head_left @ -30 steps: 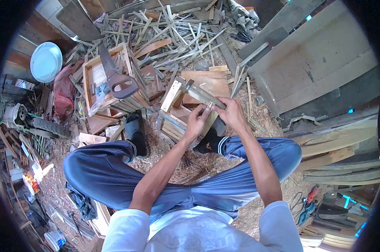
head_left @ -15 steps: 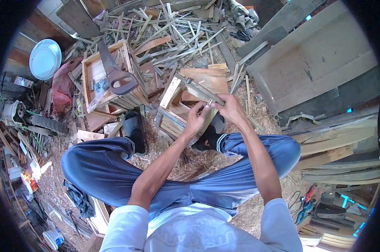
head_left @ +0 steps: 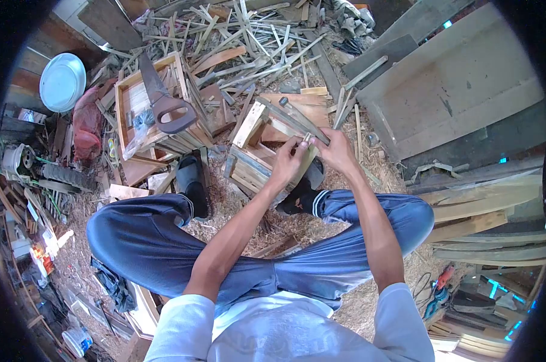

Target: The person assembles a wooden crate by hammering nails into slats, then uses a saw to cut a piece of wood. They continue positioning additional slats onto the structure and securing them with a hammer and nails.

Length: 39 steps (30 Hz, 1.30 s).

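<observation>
A small wooden box (head_left: 247, 134) made of slats stands between my feet, open side up. My right hand (head_left: 335, 149) is closed round the handle of a hammer (head_left: 303, 118), whose dark head points up and left over the box. At the box's near right corner, my left hand (head_left: 290, 158) is closed in a pinch. A small pale piece (head_left: 308, 138) shows at the fingertips where both hands meet; it is too small to name, perhaps a nail or a wood sliver.
A hand saw (head_left: 164, 105) lies across another wooden crate (head_left: 123, 114), which holds a plastic bag (head_left: 142, 123). Scrap sticks (head_left: 255, 51) are heaped behind. Large boards (head_left: 448, 84) lean at the right, above stacked curved planks (head_left: 484, 199). A pale basin (head_left: 63, 82) is at far left.
The hammer and my right hand have shifted slightly up and right, the hammer head swinging away from the box edge. My left hand stays near the same corner, fingertips slightly higher.
</observation>
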Tool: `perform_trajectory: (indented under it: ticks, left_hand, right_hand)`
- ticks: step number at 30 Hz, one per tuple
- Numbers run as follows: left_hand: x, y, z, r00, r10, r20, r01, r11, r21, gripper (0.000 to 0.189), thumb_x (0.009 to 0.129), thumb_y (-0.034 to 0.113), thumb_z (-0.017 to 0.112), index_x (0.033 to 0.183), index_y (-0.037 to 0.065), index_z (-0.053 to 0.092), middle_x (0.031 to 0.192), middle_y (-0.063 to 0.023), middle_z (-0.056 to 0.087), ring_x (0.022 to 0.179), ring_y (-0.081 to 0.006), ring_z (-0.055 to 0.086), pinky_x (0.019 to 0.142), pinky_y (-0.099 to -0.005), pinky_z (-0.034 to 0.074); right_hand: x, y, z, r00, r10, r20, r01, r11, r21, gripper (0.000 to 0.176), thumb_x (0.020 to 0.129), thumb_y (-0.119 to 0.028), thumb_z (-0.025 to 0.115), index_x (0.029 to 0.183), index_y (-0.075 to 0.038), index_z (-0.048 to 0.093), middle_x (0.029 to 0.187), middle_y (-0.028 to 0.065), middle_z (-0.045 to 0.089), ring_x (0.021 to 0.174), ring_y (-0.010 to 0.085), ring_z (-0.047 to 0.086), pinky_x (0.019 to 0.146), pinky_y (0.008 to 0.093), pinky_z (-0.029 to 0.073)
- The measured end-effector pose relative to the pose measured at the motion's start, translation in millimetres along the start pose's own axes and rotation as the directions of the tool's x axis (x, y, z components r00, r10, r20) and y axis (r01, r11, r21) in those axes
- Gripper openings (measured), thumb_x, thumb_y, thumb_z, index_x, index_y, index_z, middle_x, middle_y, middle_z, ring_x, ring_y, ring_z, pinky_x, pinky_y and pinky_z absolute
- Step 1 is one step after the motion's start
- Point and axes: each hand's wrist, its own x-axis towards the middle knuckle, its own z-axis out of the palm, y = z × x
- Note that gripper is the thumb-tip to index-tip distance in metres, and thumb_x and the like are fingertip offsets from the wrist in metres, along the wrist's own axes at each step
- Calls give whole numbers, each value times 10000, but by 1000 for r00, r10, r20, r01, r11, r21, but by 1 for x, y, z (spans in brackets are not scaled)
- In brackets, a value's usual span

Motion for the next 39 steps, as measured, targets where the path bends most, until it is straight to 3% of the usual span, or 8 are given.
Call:
perform_trajectory:
  ticks: [2,6,8,11,30,32,35,39]
  left_hand:
    - [1,3,1,1000,14,23,-14,1000,5,287,996,266,529,1004,-8,612,859,-49,623,834,-119,571,758,-288,465]
    - [9,-11,3,992,-120,26,118,992,52,373,1007,320,503,1057,-33,615,879,-73,655,790,-156,633,709,-302,508]
    - [10,-4,-3,928,-286,237,303,952,-40,461,1014,376,471,1121,-50,610,893,-92,671,683,-186,660,623,-310,528]
    - [7,5,-4,911,-313,269,347,934,-86,504,1015,406,452,1154,-51,610,886,-95,680,617,-187,663,574,-310,529]
    - [0,23,1,948,-289,136,283,957,59,497,1013,405,451,1036,-55,637,744,-119,664,569,-207,680,500,-313,500]
    - [-1,26,1,967,-239,87,232,969,88,538,1004,412,436,926,-75,650,655,-160,658,537,-234,681,520,-356,511]
    - [2,21,0,951,-283,125,272,957,101,481,1013,385,449,1082,-56,628,757,-141,668,574,-225,689,508,-324,519]
    - [1,24,-2,944,-299,137,294,954,53,482,1013,382,451,1098,-61,621,772,-148,673,577,-229,691,518,-331,528]
  right_hand:
    - [2,3,1,1000,15,-12,-15,1000,-15,268,854,-201,669,1067,-40,689,936,231,680,915,393,659,803,430,500]
    - [4,5,2,1000,20,-23,-20,1000,-2,266,863,-206,662,1071,-41,687,932,232,681,911,396,659,801,433,499]
    - [3,4,1,998,51,-23,-52,999,-10,267,865,-210,664,1070,-42,687,929,232,682,907,396,661,799,430,499]
    - [3,3,0,998,61,-19,-62,998,-19,271,864,-209,668,1073,-38,686,931,230,682,900,391,664,799,426,500]
    - [3,9,-4,1000,-30,-3,30,999,26,267,854,-193,674,1056,-19,685,914,223,685,882,379,670,772,417,504]
    - [3,8,-4,999,-33,6,33,999,-14,298,856,-208,674,1098,-34,670,924,229,683,895,390,665,776,428,507]
    - [3,17,5,984,-139,-111,132,989,-69,326,857,-227,676,1127,-48,649,942,236,678,893,396,663,772,438,511]
    - [4,20,6,980,-156,-122,159,987,22,345,857,-247,680,1142,-59,633,950,238,675,903,403,659,765,448,513]
